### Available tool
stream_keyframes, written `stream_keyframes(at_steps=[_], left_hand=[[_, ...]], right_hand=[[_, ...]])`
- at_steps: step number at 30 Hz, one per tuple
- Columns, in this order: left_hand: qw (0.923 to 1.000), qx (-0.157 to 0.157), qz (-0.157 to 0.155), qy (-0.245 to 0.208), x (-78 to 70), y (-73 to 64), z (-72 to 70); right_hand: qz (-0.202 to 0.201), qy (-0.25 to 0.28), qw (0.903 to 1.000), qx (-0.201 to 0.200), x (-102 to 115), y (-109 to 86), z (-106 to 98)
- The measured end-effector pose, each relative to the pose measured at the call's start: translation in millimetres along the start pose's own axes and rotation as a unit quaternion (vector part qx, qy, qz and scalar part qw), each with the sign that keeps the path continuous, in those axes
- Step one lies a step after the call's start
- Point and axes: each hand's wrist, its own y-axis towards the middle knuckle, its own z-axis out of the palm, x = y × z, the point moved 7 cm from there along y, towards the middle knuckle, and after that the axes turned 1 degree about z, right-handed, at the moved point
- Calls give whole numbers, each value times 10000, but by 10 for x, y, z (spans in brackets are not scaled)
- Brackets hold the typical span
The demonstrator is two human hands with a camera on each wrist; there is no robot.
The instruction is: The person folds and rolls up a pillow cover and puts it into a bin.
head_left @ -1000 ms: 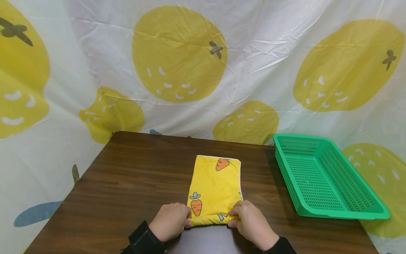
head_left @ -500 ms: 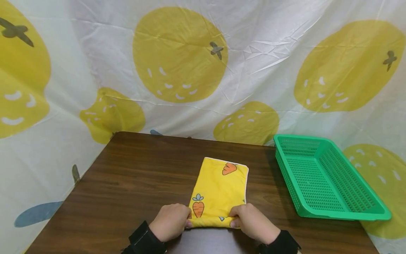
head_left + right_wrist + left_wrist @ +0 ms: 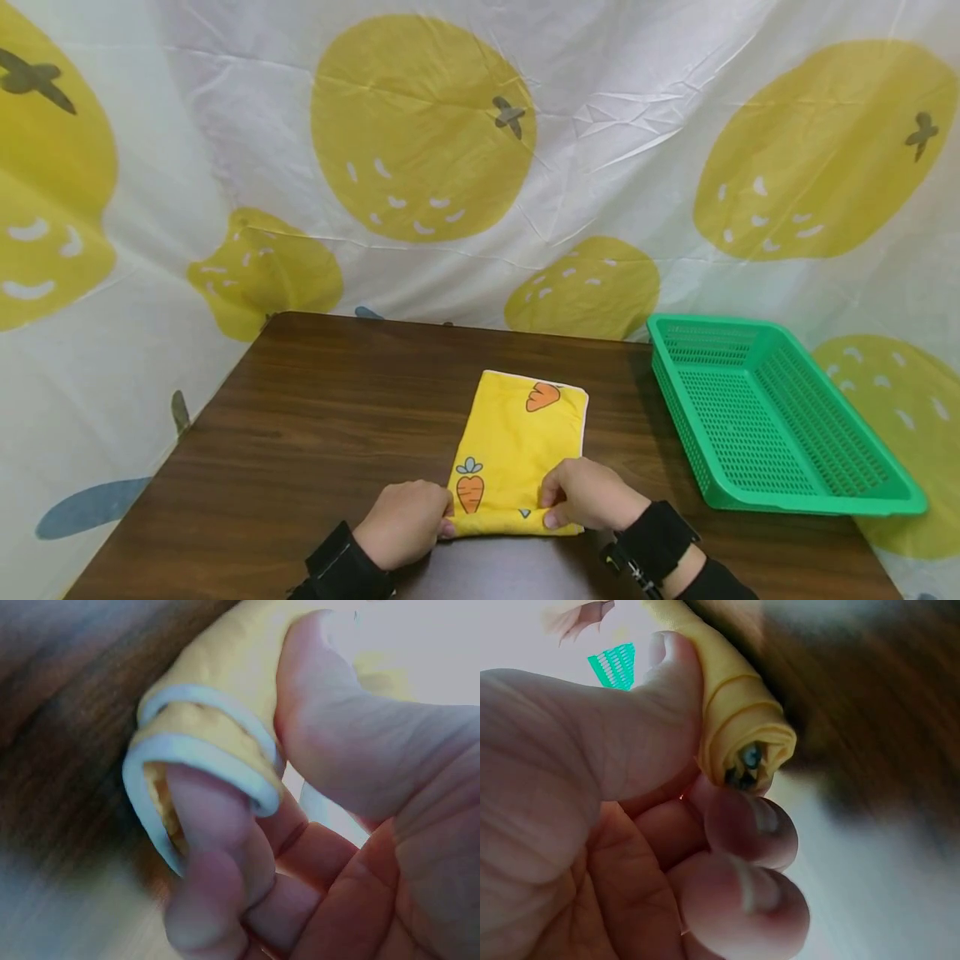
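Note:
A yellow cloth (image 3: 525, 433) printed with orange carrots lies on the brown table, its near edge rolled into a narrow tube. The left end of that roll is pinched by my left hand (image 3: 408, 521), thumb on top and fingertips beneath. In the left wrist view the spiral end of the rolled cloth (image 3: 742, 727) pokes out past the thumb. My right hand (image 3: 596, 496) grips the roll close to its right end. White-edged layers of the cloth (image 3: 202, 754) show in the right wrist view, with a fingertip tucked inside the open end.
A green plastic basket (image 3: 806, 505) with perforated walls stands to the right on the table (image 3: 322, 417). Behind and beside the table hangs a white curtain (image 3: 592, 167) with yellow fruit prints.
The cloth's far end has swung to the right. My right hand went right, then its wrist turned outward, and the roll's right end now shows beyond it. My left hand stayed in place.

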Motion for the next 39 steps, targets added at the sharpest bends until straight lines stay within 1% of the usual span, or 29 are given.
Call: stream_keyframes(at_steps=[3,5,9,12,14,17,19,21,25,27,28,30,32,35,37,39], left_hand=[[10000,4,42,11,-13,-5,6],[10000,-11,66,30,-19,-6,8],[9999,-36,82,68,-21,3,8],[9999,-26,67,108,-17,9,11],[9999,-16,51,122,-14,11,12],[9999,-20,47,124,-15,10,7],[9999,-35,53,84,-15,10,4],[10000,-60,22,30,-7,7,4],[9994,-341,-41,71,-2,-28,-15],[9978,-577,43,327,-28,-62,-36],[9958,-731,147,526,-55,-84,-50],[9890,-1026,394,987,-118,-129,-71],[9774,-1368,664,1469,-186,-167,-88],[9546,-1819,986,2144,-273,-197,-98],[9382,-2008,1179,2561,-317,-206,-98],[9199,-2163,1430,2941,-355,-217,-102]], right_hand=[[143,-278,9995,-93,-33,0,-1],[131,-350,9990,-233,-52,-6,-2],[-191,-96,9980,-600,-53,-47,8],[-507,104,9943,-935,-19,-116,23],[-699,-44,9899,-1234,19,-178,33],[-898,-482,9806,-1677,90,-280,48],[-947,-740,9758,-1829,122,-335,68],[-929,-901,9740,-1860,143,-370,90],[-890,-1025,9737,-1830,162,-391,121],[-893,-1026,9729,-1870,166,-391,121],[-895,-1021,9726,-1889,169,-392,121],[-885,-1004,9720,-1932,171,-394,117],[-858,-1003,9710,-1993,168,-394,116],[-786,-1002,9703,-2058,163,-400,116],[-750,-999,9699,-2093,153,-402,124],[-738,-999,9694,-2117,147,-405,130]])
